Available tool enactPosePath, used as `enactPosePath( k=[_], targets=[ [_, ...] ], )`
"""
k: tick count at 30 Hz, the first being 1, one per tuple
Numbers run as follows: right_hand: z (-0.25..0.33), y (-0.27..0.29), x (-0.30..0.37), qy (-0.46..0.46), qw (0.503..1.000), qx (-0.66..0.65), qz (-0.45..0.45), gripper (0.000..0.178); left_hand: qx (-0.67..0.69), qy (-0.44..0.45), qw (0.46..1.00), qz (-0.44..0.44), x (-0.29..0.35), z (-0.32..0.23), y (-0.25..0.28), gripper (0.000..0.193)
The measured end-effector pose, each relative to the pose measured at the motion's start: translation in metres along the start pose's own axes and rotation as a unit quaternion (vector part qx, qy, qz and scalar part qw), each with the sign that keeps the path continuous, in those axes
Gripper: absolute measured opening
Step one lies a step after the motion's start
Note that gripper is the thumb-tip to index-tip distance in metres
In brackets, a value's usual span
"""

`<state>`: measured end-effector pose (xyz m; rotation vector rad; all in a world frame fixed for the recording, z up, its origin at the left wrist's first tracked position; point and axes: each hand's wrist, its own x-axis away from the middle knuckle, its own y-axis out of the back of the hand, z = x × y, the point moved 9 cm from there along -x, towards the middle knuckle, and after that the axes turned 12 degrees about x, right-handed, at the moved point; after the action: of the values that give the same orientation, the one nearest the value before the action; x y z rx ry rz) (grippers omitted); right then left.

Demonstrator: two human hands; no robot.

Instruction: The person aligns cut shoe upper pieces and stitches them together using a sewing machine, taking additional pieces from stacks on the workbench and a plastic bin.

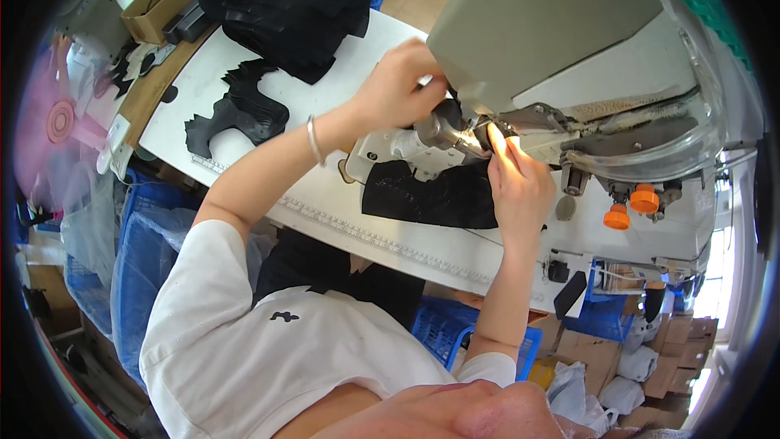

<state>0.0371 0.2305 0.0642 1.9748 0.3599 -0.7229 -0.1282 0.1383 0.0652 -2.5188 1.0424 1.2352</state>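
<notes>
A large grey-green industrial sewing machine (544, 16) stands over the white table, with a bright light at its working point. My left hand (404, 85) is raised at the near side of the machine head, fingers curled; what they hold, if anything, I cannot make out. Under the lamp, my right hand (520, 183) has its fingers together, pointing in at the working point and pressed on a flat black piece of leather-like material (431, 195). This piece lies on the table in front of the machine bed. Its far right end is hidden by my right hand and the machine.
A tall stack of black cut pieces (284, 0) stands at the far left of the table (325, 223), with a smaller black bundle (244, 110) nearer. Orange knobs (644, 198) stick out at the right. Blue baskets (443, 329) stand below; a pink fan (61, 122) is at far left.
</notes>
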Motion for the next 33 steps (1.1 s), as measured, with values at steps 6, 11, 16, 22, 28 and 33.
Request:
enactPosePath(
  k=[6,11,16,22,28,33],
  targets=[
    [-0.004,-0.010,0.008,-0.071,0.992,-0.074,0.077,0.034,0.040,0.149,0.964,0.216,-0.033,0.021,-0.036,0.020],
    [0.034,-0.006,0.039,-0.106,0.938,-0.330,-0.028,0.041,0.392,0.265,0.865,-0.165,0.040,0.027,0.013,0.059],
    [0.097,-0.079,0.065,-0.384,0.406,-0.821,0.121,0.023,0.125,0.325,0.929,0.127,0.157,-0.066,0.005,0.083],
    [0.105,-0.089,0.051,-0.306,0.454,-0.808,0.216,0.015,-0.067,0.174,0.980,-0.075,0.133,-0.086,0.104,0.044],
    [0.111,-0.091,0.049,-0.290,0.493,-0.788,0.227,0.014,0.137,0.343,0.923,-0.108,0.147,0.019,0.124,0.024],
    [0.099,-0.092,0.055,-0.267,0.548,-0.754,0.246,0.021,0.132,0.353,0.920,-0.106,0.136,0.015,0.122,0.036]
  ],
)
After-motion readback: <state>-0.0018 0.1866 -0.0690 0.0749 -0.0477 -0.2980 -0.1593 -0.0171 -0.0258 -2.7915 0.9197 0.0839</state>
